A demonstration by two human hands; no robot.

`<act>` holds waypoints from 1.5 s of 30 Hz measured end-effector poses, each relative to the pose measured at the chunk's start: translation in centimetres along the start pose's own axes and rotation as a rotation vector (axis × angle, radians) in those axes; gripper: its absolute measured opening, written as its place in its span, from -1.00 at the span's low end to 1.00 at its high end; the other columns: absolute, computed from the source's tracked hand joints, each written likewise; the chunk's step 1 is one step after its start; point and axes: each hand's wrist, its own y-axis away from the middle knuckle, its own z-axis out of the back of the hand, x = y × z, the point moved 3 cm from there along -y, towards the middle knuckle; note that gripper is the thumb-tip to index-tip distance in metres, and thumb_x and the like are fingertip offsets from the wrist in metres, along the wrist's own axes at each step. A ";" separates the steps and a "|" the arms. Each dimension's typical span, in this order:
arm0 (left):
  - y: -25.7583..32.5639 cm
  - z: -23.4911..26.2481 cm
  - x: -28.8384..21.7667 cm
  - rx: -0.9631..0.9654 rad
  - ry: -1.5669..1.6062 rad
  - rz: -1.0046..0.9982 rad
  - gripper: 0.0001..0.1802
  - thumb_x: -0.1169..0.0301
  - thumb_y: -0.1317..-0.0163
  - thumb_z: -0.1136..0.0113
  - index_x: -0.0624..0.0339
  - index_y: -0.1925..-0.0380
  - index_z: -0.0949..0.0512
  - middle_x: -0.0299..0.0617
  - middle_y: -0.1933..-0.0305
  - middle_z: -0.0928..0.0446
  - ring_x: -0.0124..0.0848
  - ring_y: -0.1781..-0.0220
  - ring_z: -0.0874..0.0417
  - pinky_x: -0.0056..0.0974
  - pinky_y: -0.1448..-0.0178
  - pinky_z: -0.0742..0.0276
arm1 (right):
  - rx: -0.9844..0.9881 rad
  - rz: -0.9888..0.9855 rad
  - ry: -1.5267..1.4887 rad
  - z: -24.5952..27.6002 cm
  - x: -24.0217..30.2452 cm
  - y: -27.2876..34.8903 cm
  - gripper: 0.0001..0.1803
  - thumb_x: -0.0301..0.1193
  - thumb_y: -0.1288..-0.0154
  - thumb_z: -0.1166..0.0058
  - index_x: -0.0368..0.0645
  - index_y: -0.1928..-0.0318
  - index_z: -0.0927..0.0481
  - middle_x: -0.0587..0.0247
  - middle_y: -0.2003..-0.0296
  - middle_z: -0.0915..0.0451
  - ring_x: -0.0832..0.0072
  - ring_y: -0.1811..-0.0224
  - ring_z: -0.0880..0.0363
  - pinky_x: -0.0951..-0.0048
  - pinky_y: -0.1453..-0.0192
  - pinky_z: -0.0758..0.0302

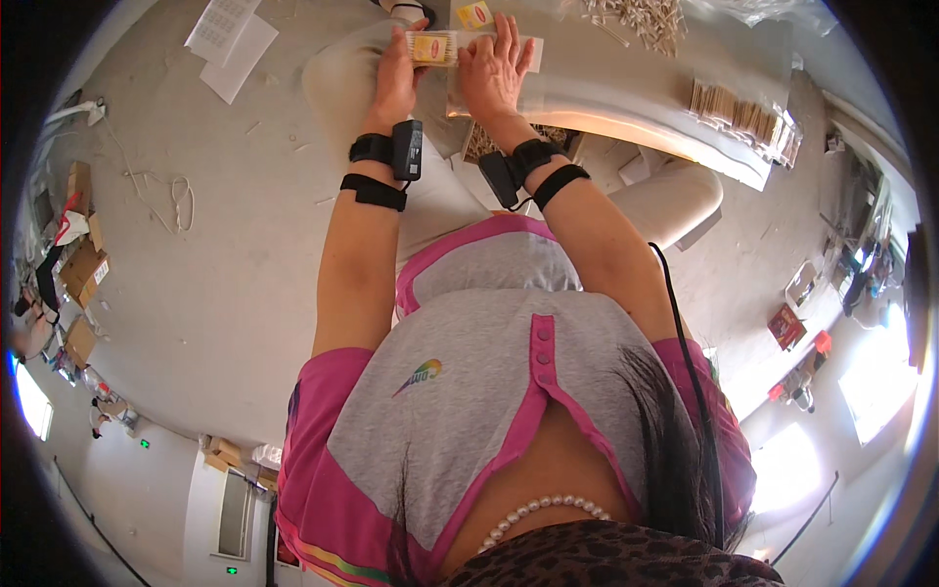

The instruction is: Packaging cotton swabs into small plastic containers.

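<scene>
My left hand (395,82) is closed around one end of a small clear packet of thin wooden sticks (449,47) with a yellow and red label. To its right, my right hand (495,76) lies palm down with fingers spread on the clear plastic at the packet's other end, over the edge of the table (587,83). Just beyond that hand is a loose yellow card (474,15). What lies under the right palm is hidden.
Loose wooden sticks (641,22) are heaped on the table's far side. A row of bundled stick packets (738,110) stands near its right end. Below the table edge sits a box of sticks (479,143). Paper sheets (240,57) lie on the floor at left.
</scene>
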 end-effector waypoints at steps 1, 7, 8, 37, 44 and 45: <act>0.0 0.0 0.0 -0.014 -0.007 0.013 -0.35 -0.16 -0.60 0.35 -0.01 -0.32 -0.49 -0.36 -0.04 -0.62 -0.56 -0.02 -0.62 -0.39 -0.11 -0.51 | 0.002 -0.002 0.000 0.0 0.1 0.0 -0.77 -0.26 -0.39 -0.15 -0.12 0.14 -0.49 -0.03 -0.50 -0.13 0.04 -0.64 0.10 -0.24 -0.61 0.37; -0.3 -0.1 0.1 -0.061 0.019 0.113 -0.38 -0.12 -0.62 0.39 -0.07 -0.27 -0.55 -0.32 -0.05 -0.64 -0.50 -0.01 -0.64 -0.35 -0.08 -0.56 | 0.088 -0.008 0.029 -0.3 0.8 -0.1 -0.65 -0.21 -0.45 -0.04 -0.23 -0.01 -0.47 -0.14 -0.55 0.04 -0.05 -0.67 0.30 -0.38 -0.58 0.45; -0.3 -0.2 0.1 -0.042 0.042 0.123 -0.39 -0.10 -0.63 0.40 -0.08 -0.26 -0.56 -0.31 -0.05 -0.64 -0.48 -0.01 -0.65 -0.34 -0.08 -0.57 | 0.106 -0.025 0.077 -0.4 1.1 -0.3 -0.64 -0.21 -0.46 -0.02 -0.25 -0.04 -0.46 -0.15 -0.56 0.05 -0.05 -0.67 0.33 -0.38 -0.58 0.47; 1.7 -1.4 -1.7 -0.014 -0.045 -0.150 -0.13 -0.24 -0.57 0.44 0.28 -0.53 -0.08 -0.16 -0.49 -0.25 -0.35 -0.53 -0.23 -0.24 -0.60 -0.04 | 0.087 -0.036 0.179 -0.2 1.1 0.7 -0.64 -0.28 -0.38 -0.15 -0.15 -0.07 -0.44 -0.12 -0.56 0.04 0.00 -0.68 0.34 -0.23 -0.62 0.44; 1.7 -1.4 -2.5 -0.067 -0.107 -0.136 -0.30 -0.10 -0.61 0.29 0.13 -0.52 -0.17 -0.21 -0.51 -0.29 -0.35 -0.44 -0.36 -0.20 -0.50 -0.24 | 0.031 -0.052 -0.055 0.5 0.4 -0.5 -0.65 -0.25 -0.43 -0.09 -0.21 -0.07 -0.45 -0.10 -0.54 -0.01 0.02 -0.66 0.22 -0.24 -0.62 0.37; 1.7 -1.3 -2.5 -0.065 -0.109 -0.137 -0.30 -0.10 -0.61 0.29 0.13 -0.52 -0.17 -0.21 -0.51 -0.29 -0.35 -0.44 -0.36 -0.20 -0.50 -0.24 | 0.012 -0.079 -0.034 0.4 0.4 -1.0 -0.61 -0.23 -0.43 -0.09 -0.25 -0.09 -0.47 -0.09 -0.55 0.01 0.04 -0.66 0.21 -0.25 -0.62 0.36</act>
